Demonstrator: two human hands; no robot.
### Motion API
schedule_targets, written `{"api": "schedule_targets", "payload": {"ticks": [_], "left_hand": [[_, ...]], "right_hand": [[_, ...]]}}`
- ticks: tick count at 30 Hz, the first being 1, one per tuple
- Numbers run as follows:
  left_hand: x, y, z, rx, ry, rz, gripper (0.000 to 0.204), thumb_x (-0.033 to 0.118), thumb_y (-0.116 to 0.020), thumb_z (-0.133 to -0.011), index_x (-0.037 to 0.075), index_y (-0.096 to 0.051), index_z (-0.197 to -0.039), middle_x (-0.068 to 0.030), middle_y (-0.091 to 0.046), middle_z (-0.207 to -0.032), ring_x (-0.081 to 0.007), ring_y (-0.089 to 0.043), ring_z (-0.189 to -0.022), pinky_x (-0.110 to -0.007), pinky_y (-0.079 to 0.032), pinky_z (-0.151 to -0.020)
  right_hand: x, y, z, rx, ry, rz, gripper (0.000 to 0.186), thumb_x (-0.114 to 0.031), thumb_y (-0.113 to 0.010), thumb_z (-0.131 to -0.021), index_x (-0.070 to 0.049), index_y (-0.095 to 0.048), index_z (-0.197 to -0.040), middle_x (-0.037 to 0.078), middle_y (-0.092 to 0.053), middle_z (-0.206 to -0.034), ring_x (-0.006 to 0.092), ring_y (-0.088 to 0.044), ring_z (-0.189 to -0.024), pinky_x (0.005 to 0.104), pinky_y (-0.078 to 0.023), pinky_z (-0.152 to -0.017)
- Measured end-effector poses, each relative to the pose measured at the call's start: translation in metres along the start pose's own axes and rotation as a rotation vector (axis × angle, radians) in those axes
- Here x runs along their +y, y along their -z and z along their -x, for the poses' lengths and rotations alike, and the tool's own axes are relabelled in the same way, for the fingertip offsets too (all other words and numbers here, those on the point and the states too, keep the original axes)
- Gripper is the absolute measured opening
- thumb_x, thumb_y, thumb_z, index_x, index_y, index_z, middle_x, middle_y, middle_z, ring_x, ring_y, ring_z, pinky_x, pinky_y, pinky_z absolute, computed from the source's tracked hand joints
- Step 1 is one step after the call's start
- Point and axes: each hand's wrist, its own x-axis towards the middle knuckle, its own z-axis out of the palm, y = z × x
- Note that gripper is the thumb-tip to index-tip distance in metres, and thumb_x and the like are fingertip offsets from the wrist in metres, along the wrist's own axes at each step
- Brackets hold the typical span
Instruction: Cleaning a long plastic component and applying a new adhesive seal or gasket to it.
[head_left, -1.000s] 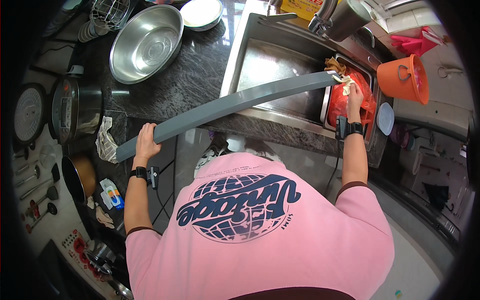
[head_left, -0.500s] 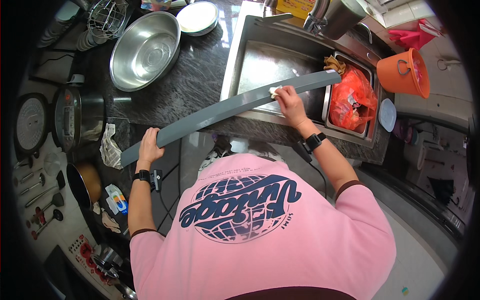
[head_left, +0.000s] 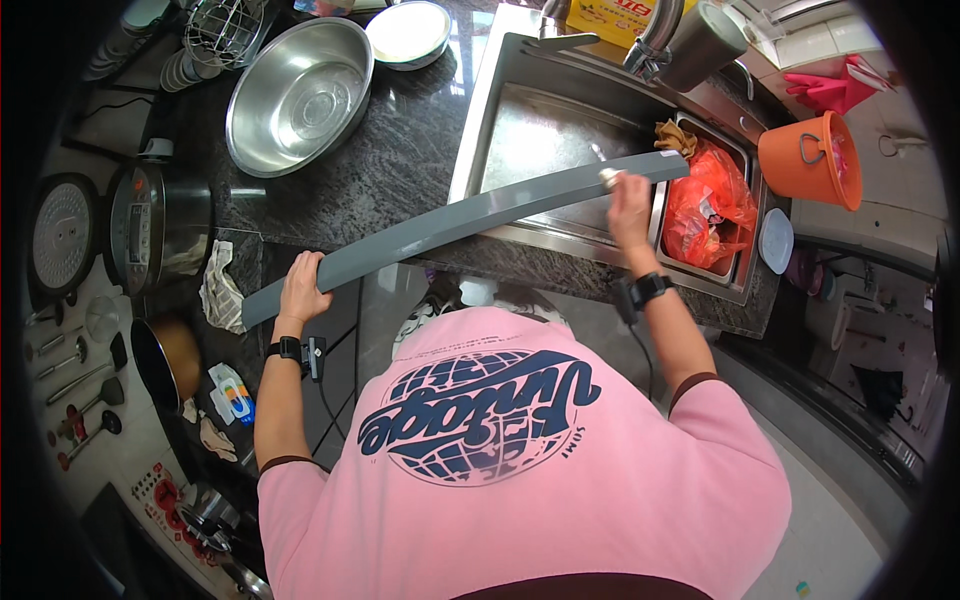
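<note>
A long, flat grey strip (head_left: 440, 230) slants from the counter's front edge at the left across to the sink (head_left: 530, 120) at the right. Its right end reaches over the smaller basin beside an orange-red plastic bag (head_left: 708, 205). Near the strip's left end, my left hand (head_left: 303, 287) is wrapped round it. A small white wad (head_left: 609, 178), perhaps tissue or cloth, is pinched in my right hand (head_left: 630, 208) at the strip's right part. Whether the wad touches the surface is hard to tell.
On the dark counter stand a steel bowl (head_left: 300, 100), a white bowl (head_left: 408, 35) and a rice cooker (head_left: 160, 225). A crumpled checked cloth (head_left: 222, 285) lies by the strip's left end. An orange bucket (head_left: 805, 160) is right of the sink; a brown cloth (head_left: 676, 138) rests on its divider.
My right hand has moved right along the grey strip with the white wad. My left hand keeps its hold on the left end. The view has shifted slightly.
</note>
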Motion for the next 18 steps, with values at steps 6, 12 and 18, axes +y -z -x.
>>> {"api": "schedule_targets", "payload": {"ticks": [6, 12, 18], "left_hand": [[0.001, 0.001, 0.0, 0.006, -0.002, -0.002, 0.044, 0.002, -0.061, -0.052, 0.003, -0.046, -0.093, -0.0153, -0.047, -0.087, -0.035, -0.047, -0.089, -0.04, -0.041, -0.077], [0.0, -0.001, -0.001, 0.021, -0.016, -0.005, 0.044, 0.002, -0.061, -0.052, 0.003, -0.045, -0.093, -0.0152, -0.047, -0.088, -0.0349, -0.047, -0.089, -0.041, -0.041, -0.077], [0.002, 0.002, -0.002, 0.006, 0.006, 0.006, 0.045, 0.002, -0.061, -0.051, 0.003, -0.046, -0.093, -0.0149, -0.047, -0.088, -0.0347, -0.047, -0.09, -0.04, -0.041, -0.078]], "right_hand": [[0.041, 0.011, -0.014, 0.056, -0.057, 0.142, 0.014, -0.008, -0.046, -0.083, -0.004, -0.05, -0.096, 0.018, -0.048, -0.087, 0.0358, -0.051, -0.081, 0.0429, -0.042, -0.069], [0.12, 0.04, -0.036, 0.156, -0.255, 0.3, 0.015, -0.009, -0.043, -0.084, -0.003, -0.048, -0.097, 0.021, -0.048, -0.09, 0.0399, -0.05, -0.08, 0.0455, -0.041, -0.07], [0.007, 0.014, -0.008, 0.045, -0.166, 0.134, 0.011, -0.008, -0.041, -0.085, -0.003, -0.048, -0.092, 0.019, -0.046, -0.085, 0.0376, -0.049, -0.08, 0.045, -0.042, -0.067]]}}
